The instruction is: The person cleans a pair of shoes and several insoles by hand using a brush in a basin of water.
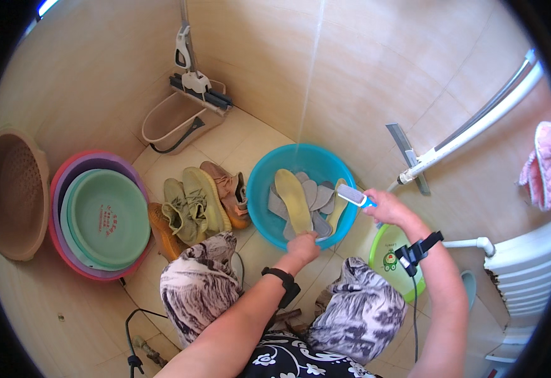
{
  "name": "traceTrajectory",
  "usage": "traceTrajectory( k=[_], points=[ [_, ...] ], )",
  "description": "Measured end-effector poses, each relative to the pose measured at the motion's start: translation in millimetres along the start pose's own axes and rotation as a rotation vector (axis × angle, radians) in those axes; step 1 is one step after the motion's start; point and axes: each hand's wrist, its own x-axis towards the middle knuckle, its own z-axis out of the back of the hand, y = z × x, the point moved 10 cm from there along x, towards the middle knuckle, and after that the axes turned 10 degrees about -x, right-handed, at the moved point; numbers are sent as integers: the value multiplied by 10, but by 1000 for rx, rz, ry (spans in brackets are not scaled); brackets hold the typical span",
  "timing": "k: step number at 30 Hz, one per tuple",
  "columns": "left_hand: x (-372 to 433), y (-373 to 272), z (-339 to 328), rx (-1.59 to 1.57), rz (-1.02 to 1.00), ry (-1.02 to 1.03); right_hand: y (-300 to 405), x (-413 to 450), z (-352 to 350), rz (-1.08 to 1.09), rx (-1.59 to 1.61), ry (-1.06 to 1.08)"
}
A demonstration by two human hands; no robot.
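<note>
A turquoise plastic basin (256, 208) stands on the tiled floor before me, with several grey insoles (309, 191) and two yellowish ones in it. My left hand (303, 249) grips the lower end of a yellow insole (293, 198) at the basin's near rim. Above the right rim, my right hand (385, 206) holds a small scrubbing brush (354, 195) with a blue and white handle, its bristles facing up. The second yellow insole (338, 208) lies under and beside the brush head. A thin streak, which looks like falling water, crosses the wall above the basin.
Several shoes (201, 196) stand left of the basin, beside stacked basins (110, 219) and a brown basin (14, 193). Behind are a mop (195, 82) and its bucket (176, 123). At right are a green-rimmed basin (388, 264), a squeegee (405, 146), white pipes and a radiator (530, 269).
</note>
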Motion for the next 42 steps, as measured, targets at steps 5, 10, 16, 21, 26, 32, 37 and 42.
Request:
traceTrajectory(
  k=[5,10,16,21,26,32,37,42],
  points=[
    [-209,432,-94,137,126,165,474,-476,428,48,-541,-94],
    [-224,534,22,-82,62,32,641,-491,359,-13,-722,-11],
    [99,636,310,-501,161,0,393,398,58,-9,-748,46],
    [488,1041,209,-705,313,-2,-155,1455,-736,13,-511,-36],
    [638,1348,125,-651,565,-120,-115,1843,-1512,49,-196,-60],
    [790,1502,-491,-822,778,-93,-510,2088,-2083,-21,103,-58],
    [1062,1627,-308,-595,505,-169,-566,2301,-2200,-82,251,-56],
    [1130,1522,473,-150,216,-422,-580,2289,-2206,-313,531,38]
  ],
)
